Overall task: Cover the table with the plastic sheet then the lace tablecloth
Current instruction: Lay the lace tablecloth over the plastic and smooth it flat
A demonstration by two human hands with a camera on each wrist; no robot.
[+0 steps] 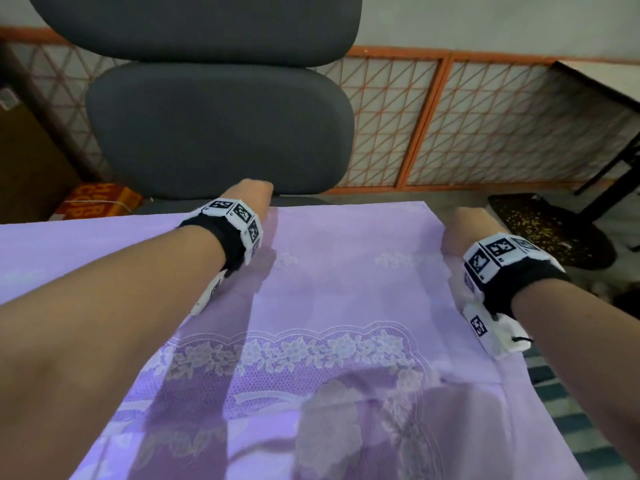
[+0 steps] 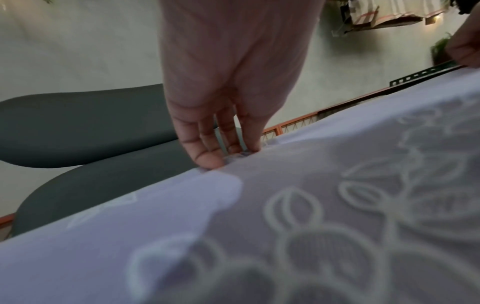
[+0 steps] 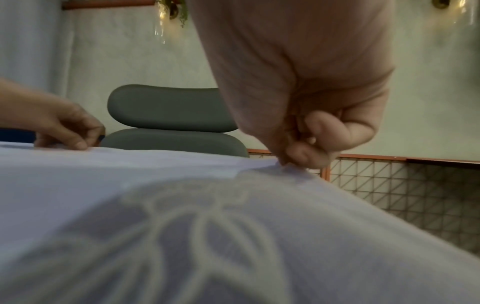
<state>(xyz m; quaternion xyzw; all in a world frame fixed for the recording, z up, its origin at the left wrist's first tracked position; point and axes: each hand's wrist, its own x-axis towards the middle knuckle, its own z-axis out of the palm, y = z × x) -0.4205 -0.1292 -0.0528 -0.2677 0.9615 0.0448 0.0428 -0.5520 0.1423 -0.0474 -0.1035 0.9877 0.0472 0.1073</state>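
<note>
Lace tablecloth point(image 1: 329, 306) lies spread over the table, far edge by grey chair point(image 1: 221, 126). Left hand point(image 2: 223, 115): fingers nearly straight, close together, w/ tips pinching the far hem. Right hand point(image 3: 306, 131): fingers curled tight, pinching the cloth's far right corner.

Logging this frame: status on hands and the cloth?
Left hand and right hand each pinch the lace tablecloth's far edge. Cloth spread over the table. Grey chair just beyond.
</note>
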